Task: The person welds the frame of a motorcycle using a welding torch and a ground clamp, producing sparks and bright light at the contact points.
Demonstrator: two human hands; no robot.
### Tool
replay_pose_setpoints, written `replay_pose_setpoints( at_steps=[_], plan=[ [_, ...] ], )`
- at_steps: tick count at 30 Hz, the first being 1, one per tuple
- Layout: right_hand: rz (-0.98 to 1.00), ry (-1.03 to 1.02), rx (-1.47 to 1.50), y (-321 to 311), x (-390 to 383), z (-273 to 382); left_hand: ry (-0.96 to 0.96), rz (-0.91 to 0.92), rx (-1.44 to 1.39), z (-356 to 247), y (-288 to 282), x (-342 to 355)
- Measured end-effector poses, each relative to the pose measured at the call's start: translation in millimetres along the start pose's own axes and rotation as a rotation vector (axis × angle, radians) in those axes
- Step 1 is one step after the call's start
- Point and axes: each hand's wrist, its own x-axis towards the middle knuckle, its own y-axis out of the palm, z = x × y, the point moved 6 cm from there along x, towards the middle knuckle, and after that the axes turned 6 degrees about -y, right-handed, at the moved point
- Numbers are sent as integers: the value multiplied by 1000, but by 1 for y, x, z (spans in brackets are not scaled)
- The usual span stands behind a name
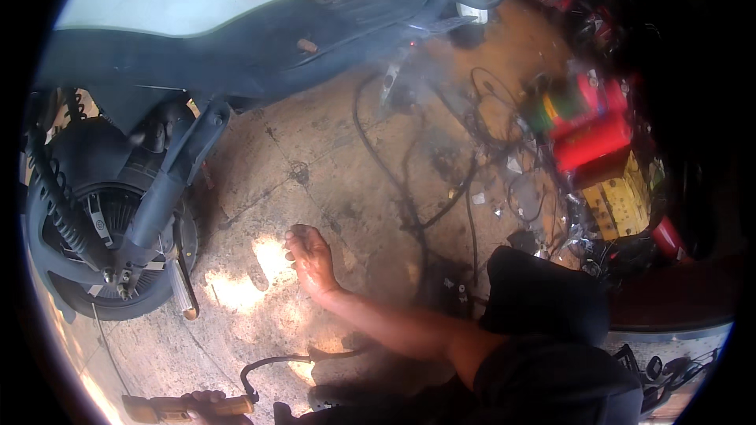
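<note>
You look paused beside the scooter wheel [110, 244], left hand [206, 403] gripping the wooden-handled tool [185, 408], right hand [311, 256] open on the floor [331, 157], so any reach calls for shifting weight first.

One white-and-black scooter [181, 24] with one spoked rear wheel [110, 236]; two bare hands [311, 256]; one wooden-handled tool [189, 407]; two red boxes [591, 142]; one yellow box [622, 205].

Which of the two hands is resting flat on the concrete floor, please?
The right hand, spread on the floor; the left hand grips a wooden-handled tool.
</note>
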Motion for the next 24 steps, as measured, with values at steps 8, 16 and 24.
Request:
replay_pose_setpoints(
  at_steps=[8, 16, 24],
  plan=[
    [-216, -300, -112, -73, 51, 59, -110, -83, 130, 17, -60, 20],
    [-143, -279, -161, -85, 41, 62, -1, -88, 12, -4, 14, -14],
    [-166, -371, -301, -83, 52, 85, -36, -37, -23, 1, 4, -13]
  ],
)
